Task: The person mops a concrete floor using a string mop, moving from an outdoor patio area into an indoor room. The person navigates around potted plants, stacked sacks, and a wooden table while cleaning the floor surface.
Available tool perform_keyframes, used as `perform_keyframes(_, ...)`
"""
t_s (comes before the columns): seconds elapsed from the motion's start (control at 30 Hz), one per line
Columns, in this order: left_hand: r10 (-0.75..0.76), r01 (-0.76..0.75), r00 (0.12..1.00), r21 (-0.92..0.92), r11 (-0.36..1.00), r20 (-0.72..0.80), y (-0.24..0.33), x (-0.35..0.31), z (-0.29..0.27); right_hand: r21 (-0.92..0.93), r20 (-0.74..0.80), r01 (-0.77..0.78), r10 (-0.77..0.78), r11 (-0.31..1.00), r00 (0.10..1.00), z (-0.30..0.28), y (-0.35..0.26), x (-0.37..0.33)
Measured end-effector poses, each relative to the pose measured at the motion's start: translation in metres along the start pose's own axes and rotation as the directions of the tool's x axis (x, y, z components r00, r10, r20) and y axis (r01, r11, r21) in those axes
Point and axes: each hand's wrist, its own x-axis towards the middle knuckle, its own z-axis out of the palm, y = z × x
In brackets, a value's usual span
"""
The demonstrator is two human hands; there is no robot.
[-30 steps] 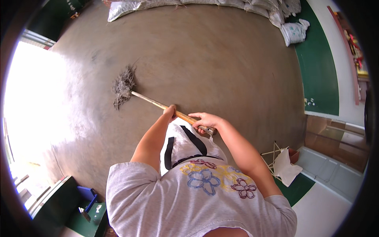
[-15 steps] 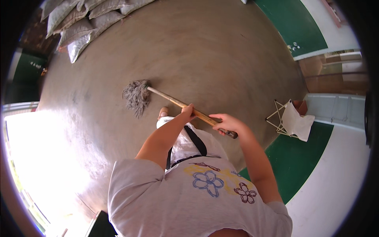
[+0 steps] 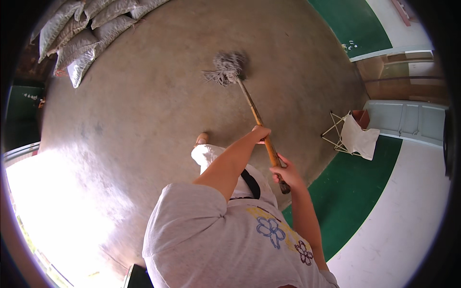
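Head camera view: A string mop (image 3: pixel 254 111) stands slantwise on a smooth brown-grey floor (image 3: pixel 168 96), its grey strands (image 3: pixel 228 67) spread on the surface ahead of the person, near the upper middle of the frame. The long axis runs diagonally — strands at the far end, slightly to the left, and the dark-tipped butt of the wooden handle at the near end, to the right by the person's waist. Both hands are clamped on that handle: the left hand (image 3: pixel 261 133) wraps it about midway along, while the right hand (image 3: pixel 288 174) curls around it just short of the butt, the two well apart.

The person wears a pale T-shirt (image 3: pixel 206 254) stitched with flowers and white trousers (image 3: pixel 207 156); one foot in a tan shoe (image 3: pixel 201 138) shows left of the handle. Beyond, the floor spreads wide, washed out by bright glare at left. Full sacks (image 3: pixel 96 41) lie piled at upper left. At right — along a wall (image 3: pixel 355 192) painted green below and white above — a folding stool (image 3: pixel 360 137) with a cream cloth seat stands near a reddish-brown box (image 3: pixel 361 117) and a pale grey panel (image 3: pixel 408 124).
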Motion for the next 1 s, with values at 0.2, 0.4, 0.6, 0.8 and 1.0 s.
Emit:
perform_keyframes(0.2, -0.021, 0.018, 0.999, -0.118, 0.993, -0.025, 0.023, -0.028, -0.038, -0.086, 0.010, -0.045, 0.046, 0.995, 0.999, 0.032, -0.047, -0.007)
perform_keyframes(0.4, -0.048, 0.031, 0.995, -0.192, 0.981, -0.083, 0.017, -0.042, -0.108, -0.175, 0.065, -0.111, 0.124, 0.978, 0.990, 0.084, -0.076, -0.006)
perform_keyframes(0.6, -0.064, 0.034, 0.995, -0.338, 0.941, -0.078, -0.012, -0.057, -0.181, -0.223, 0.255, -0.098, 0.155, 0.970, 0.954, 0.118, -0.083, 0.001)
perform_keyframes(0.8, -0.084, 0.059, 0.995, -0.359, 0.931, -0.055, -0.042, -0.053, -0.209, -0.156, 0.377, -0.081, 0.135, 0.984, 0.916, 0.112, -0.041, 0.026)
perform_keyframes(1.0, -0.058, 0.014, 0.992, -0.360, 0.933, -0.113, -0.071, -0.036, -0.168, -0.056, 0.339, -0.079, 0.094, 0.995, 0.936, 0.075, -0.006, 0.011)
